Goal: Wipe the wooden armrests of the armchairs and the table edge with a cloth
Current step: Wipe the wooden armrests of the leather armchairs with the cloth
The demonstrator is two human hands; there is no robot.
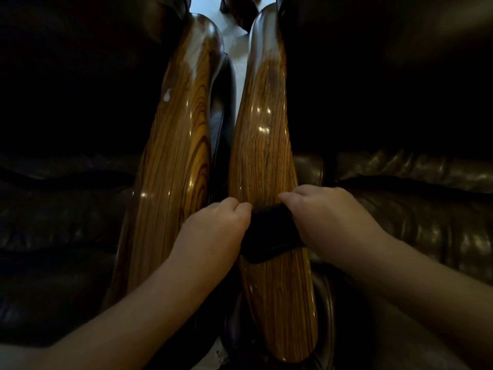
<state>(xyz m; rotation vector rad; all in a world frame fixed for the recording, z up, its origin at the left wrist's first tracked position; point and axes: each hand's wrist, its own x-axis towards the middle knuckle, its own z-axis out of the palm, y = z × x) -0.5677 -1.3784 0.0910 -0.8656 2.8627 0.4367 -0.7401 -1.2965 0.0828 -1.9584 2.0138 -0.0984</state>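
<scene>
Cloth, dark and folded, lay draped across the right-hand wooden armrest, a little below the middle of the view, stretched crosswise between both hands. The left hand gripped its left end at about 9 o'clock from the cloth, fingers curled shut over the fabric on the inner edge of the wood. The right hand gripped the other end at about 3 o'clock, likewise closed into a fist on the outer edge. Neither hand was nearer; they sat level, one on each side.

That armrest ran its long axis from 6 o'clock near the person to 12 o'clock, narrowing toward the far tip. The cloth lay square across that axis, so the stroke would most likely run along the grain toward 12 o'clock, where most of the glossy length remained. The left-hand wooden armrest lay just beside it at 10 o'clock, parallel, with a pale spot on its surface. Dark leather cushions flanked both. No table edge was in view, and no brand, label or writing could be read.
</scene>
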